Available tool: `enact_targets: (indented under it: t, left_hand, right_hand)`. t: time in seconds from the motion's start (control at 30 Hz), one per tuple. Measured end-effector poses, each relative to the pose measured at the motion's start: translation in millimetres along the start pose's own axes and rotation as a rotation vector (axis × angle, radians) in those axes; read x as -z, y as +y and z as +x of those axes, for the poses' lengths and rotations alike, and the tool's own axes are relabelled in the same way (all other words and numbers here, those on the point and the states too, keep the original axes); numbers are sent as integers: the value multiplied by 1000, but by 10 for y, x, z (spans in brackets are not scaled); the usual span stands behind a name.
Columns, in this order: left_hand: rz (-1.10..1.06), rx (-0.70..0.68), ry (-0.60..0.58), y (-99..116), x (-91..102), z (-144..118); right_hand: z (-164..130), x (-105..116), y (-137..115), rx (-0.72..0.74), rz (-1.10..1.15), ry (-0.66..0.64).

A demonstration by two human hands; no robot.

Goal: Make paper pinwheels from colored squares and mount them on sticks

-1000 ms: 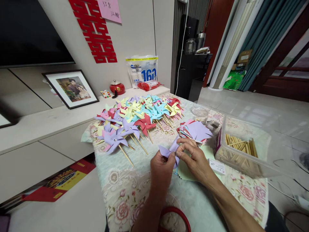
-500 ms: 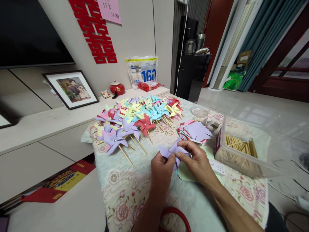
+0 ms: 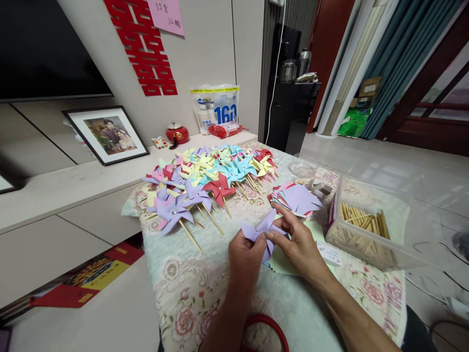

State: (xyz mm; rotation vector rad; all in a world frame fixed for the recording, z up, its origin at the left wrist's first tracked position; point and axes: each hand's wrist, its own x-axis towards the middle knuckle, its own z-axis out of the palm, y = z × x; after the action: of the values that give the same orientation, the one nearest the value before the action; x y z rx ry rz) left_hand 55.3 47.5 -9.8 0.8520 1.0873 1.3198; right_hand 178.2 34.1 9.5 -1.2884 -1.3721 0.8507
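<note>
Between my two hands is a purple paper pinwheel (image 3: 261, 228), its blades folded in toward the middle and no stick visible on it. My left hand (image 3: 246, 259) pinches it from the left, thumb on the centre. On the other side my right hand (image 3: 298, 242) grips it with the thumb at the centre, while the index finger stretches away over the paper. Both thumb tips meet near the middle and hide it. Beneath my right hand lies a stack of pale green paper (image 3: 284, 264). Just beyond is a pile of cut coloured paper sheets (image 3: 300, 199).
Finished pinwheels on sticks (image 3: 220, 188) cover the table's far left. To the right stands a clear plastic box (image 3: 366, 249) of wooden sticks, beside a small white box (image 3: 329, 253). A clear round container (image 3: 303, 170) sits farther back. A red ring-shaped handle (image 3: 269, 325) is near me.
My right index finger has lifted from the pinwheel's upper blade and straightened forward. My left hand and the pinwheel stay nearly in place.
</note>
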Motion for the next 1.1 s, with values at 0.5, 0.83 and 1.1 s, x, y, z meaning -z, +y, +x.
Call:
enact_targets:
  t: [0.5,0.83,1.1]
  left_hand:
    - [-1,-4,-20,19,-27,-37]
    - [-30,8,-39,25,-25,-42]
    - [-138,59,-136,47,-38,-62]
  right_hand:
    - [-15,25,9,27,-24,-19]
    - [-25,36,-16,13,-38,-28]
    - [-21,51,34,33,-29,27]
